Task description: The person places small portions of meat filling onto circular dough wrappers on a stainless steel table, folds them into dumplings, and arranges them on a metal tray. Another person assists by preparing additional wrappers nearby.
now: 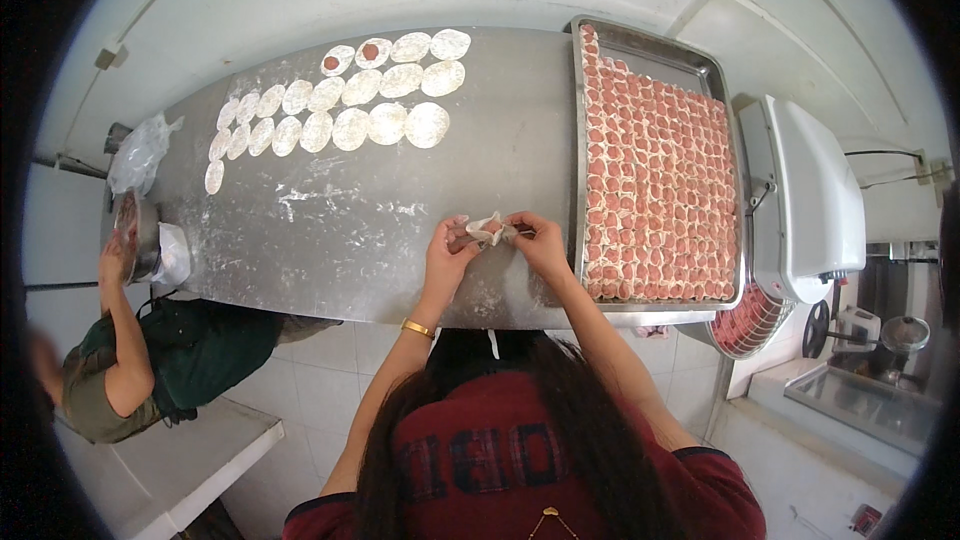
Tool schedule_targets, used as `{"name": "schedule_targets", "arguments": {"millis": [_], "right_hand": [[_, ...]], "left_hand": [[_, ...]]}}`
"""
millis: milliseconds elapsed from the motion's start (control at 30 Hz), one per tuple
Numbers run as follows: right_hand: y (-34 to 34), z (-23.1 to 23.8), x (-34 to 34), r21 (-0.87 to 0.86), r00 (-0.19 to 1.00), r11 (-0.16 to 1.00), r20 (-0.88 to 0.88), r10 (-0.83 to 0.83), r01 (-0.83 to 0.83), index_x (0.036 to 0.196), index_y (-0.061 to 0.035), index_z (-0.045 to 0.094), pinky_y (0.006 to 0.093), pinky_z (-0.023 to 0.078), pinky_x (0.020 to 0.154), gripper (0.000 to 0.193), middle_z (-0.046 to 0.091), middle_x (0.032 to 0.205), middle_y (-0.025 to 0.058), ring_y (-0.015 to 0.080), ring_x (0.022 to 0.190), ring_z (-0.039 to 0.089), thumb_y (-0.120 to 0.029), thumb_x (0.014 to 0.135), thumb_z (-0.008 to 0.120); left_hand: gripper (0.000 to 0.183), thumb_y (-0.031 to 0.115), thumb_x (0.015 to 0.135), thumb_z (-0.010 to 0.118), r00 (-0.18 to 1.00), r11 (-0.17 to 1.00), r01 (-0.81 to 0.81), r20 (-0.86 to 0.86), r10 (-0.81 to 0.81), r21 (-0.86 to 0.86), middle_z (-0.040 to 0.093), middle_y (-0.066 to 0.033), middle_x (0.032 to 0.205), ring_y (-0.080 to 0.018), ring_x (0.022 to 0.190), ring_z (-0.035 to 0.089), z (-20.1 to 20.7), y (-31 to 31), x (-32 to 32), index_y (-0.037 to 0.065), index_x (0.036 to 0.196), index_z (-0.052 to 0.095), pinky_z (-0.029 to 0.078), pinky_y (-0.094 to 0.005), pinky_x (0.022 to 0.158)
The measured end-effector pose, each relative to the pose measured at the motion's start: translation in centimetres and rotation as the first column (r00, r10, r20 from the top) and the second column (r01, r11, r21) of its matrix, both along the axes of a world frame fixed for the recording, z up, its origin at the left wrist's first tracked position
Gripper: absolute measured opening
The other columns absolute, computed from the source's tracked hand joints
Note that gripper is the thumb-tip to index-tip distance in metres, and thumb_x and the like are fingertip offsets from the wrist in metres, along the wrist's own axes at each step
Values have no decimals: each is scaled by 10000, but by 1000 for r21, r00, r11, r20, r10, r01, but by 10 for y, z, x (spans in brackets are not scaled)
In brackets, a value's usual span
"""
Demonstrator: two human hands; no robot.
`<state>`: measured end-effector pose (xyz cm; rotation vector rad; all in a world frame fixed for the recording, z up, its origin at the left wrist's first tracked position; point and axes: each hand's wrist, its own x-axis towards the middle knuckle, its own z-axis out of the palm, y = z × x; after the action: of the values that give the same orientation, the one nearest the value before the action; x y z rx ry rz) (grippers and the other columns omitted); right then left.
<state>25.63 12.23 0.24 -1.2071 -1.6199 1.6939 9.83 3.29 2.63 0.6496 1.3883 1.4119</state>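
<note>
Above the near edge of the steel table, my left hand [447,246] cups a thin dough wrapper [486,230] folded up around pinkish meat filling. My right hand [538,238] pinches the wrapper's right edge, with fingertips close to the left hand's. Both hands are closed on this one dumpling. At the far left lie rows of round pale wrappers [427,125], flat on the tabletop. Two in the back row carry a dab of meat filling [371,52]. Close on the right stands a large metal tray [579,170], mostly filled with rows of open-topped meat dumplings [655,180].
Flour streaks mark the steel table [400,200]. At the left end, a co-worker's hand [116,258] reaches into a metal bowl [148,235] beside a plastic bag [143,155]. A white machine [805,200] stands right of the tray, above a wire basket [762,315] with reddish contents.
</note>
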Motion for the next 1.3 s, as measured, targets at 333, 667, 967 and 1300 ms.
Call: {"name": "schedule_targets", "arguments": {"millis": [333,667,967,1300], "right_hand": [[-8,1,5,272,980,954,181,80,-128,1035,24,612,289,511,772,351,651,964,120,192,867,647,78,689,592],[-7,14,9,566,938,772,329,112,-290,947,-32,627,437,462,762,308,586,875,156,379,863,570,59,667,536],[-14,17,10,558,938,784,335,86,-271,901,-32,600,436,463,745,251,578,885,151,378,863,568,52,669,549],[-16,16,5,523,944,825,327,37,-214,920,-30,625,452,471,742,234,570,882,156,388,871,570,30,706,552]], "left_hand": [[155,-20,715,695,748,983,186,-648,-144,-5,652,-116,912,-195,833,652,-8,4,7,-3,826,588,522,-298,744],[354,32,687,750,742,956,216,-603,-293,-199,672,-140,856,-241,766,680,-1,7,13,-7,997,584,531,-325,684],[326,46,712,730,726,910,341,-548,-415,-238,682,-155,868,-224,781,682,-4,10,4,-4,1015,621,523,-317,695],[257,86,732,717,627,919,311,-674,-390,-241,670,-150,842,-255,778,671,1,10,8,4,950,607,514,-349,697]]}}
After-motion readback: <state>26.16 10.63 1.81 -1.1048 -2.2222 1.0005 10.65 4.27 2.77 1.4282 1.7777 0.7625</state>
